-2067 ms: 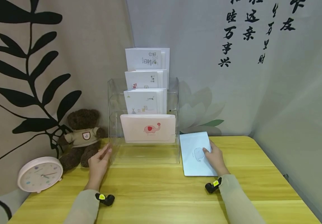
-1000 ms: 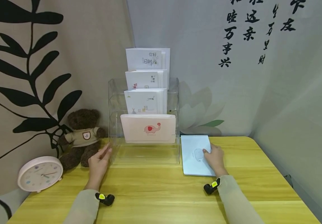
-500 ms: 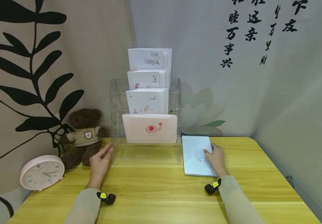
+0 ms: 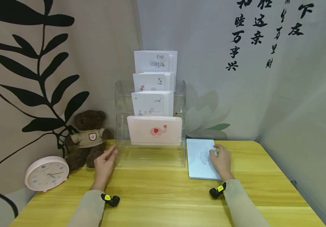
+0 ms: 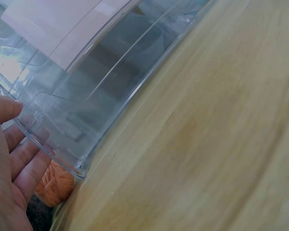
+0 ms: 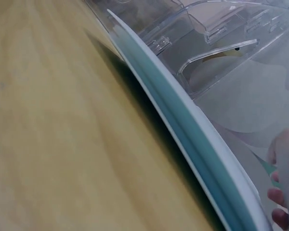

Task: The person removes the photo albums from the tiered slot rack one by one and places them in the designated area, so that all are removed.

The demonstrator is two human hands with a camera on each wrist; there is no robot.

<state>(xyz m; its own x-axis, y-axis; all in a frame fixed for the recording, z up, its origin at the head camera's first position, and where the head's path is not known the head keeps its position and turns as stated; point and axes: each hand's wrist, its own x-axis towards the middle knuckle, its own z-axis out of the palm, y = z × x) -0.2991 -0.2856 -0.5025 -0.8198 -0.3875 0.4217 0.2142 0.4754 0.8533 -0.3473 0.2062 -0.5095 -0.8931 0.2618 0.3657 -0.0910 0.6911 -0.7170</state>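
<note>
A clear tiered rack stands at the back of the table. In its front tier sits a pale pink booklet with a red elephant; white booklets fill the tiers behind. My left hand touches the rack's left side, its fingers fairly straight, some showing through the plastic in the left wrist view. A light blue booklet with a whale drawing lies right of the rack, its pages slightly parted in the right wrist view. Over its right edge my right hand hovers, thumb and fingers apart.
Left of the rack sits a brown teddy bear in a beige shirt. A round pink clock stands nearer the front. An orange yarn ball shows behind the rack's corner. Walls close in the wooden table behind.
The right thumb and fingers have come off the blue booklet they were gripping. That booklet was turned straighter beside the rack earlier. The left hand stays at the rack; the head view shifts slightly.
</note>
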